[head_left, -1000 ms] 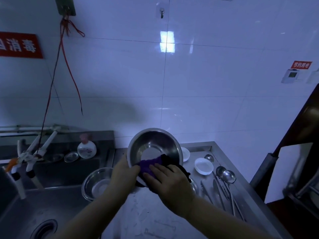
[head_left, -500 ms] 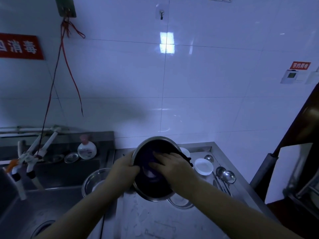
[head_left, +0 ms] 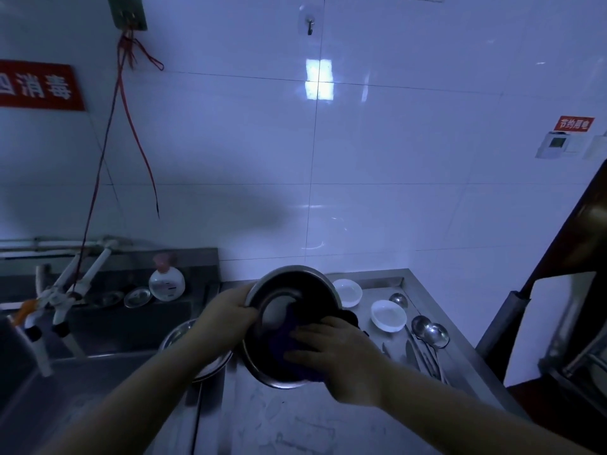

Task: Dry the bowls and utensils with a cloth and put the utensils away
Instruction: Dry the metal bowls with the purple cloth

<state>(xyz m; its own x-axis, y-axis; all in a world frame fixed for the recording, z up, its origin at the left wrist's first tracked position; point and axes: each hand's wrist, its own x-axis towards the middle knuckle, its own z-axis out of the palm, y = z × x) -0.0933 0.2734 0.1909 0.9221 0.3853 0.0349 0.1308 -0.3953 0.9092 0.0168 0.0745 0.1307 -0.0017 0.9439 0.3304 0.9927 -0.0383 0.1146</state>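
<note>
While over the steel counter (head_left: 328,418), left hand (head_left: 226,311) gripping bowl (head_left: 289,290); right hand (head_left: 331,353) pressing cloth (head_left: 285,336) inside.

Soap bottle (head_left: 166,283) beside taps (head_left: 62,292), red sign (head_left: 37,86) above.

Left hand (head_left: 226,313) grips the steel bowl's (head_left: 289,290) rim, tilted above the counter (head_left: 295,421); right hand (head_left: 335,353) presses a purple cloth (head_left: 285,336) inside it

Shiny metal bowl (head_left: 289,300), soft purple cloth (head_left: 289,336), glossy white wall tiles (head_left: 394,159).
</note>
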